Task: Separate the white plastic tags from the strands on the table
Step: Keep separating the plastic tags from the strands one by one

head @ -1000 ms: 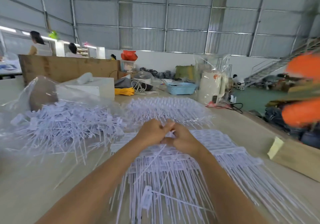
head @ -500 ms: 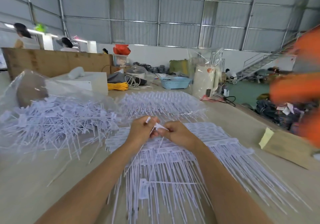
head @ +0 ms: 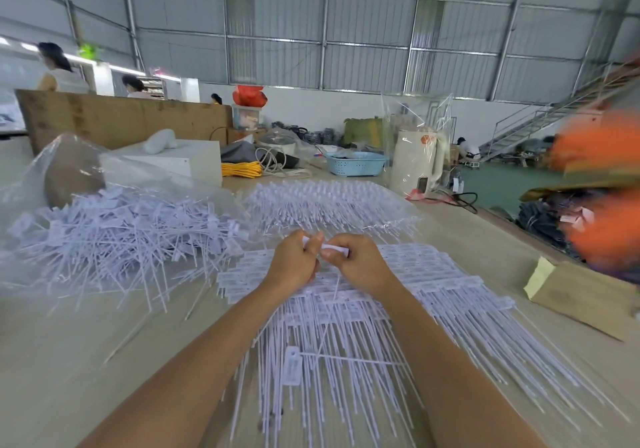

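A wide sheet of joined white plastic tags with long strands (head: pixel 433 305) lies on the table in front of me. Above its far edge my left hand (head: pixel 294 262) and my right hand (head: pixel 360 264) are close together, both pinching one white tag (head: pixel 332 248) whose thin strand hangs down between my wrists. One loose tag (head: pixel 292 366) rests on the sheet near my left forearm. A heap of separated tags (head: pixel 114 239) sits on clear plastic at the left. Another stack of joined tags (head: pixel 329 201) lies farther back.
A cardboard box (head: pixel 585 295) stands at the table's right edge. At the back are a white box (head: pixel 180 163), yellow cable (head: pixel 242 169), a blue basket (head: pixel 356 163) and a white kettle in plastic (head: pixel 419 163). A blurred orange shape (head: pixel 602 184) is at the far right. People stand beyond a wooden board (head: pixel 121 118).
My hands stayed together above the sheet while working one tag; the tag now shows as a flat strip between my fingertips. The view shifted slightly.
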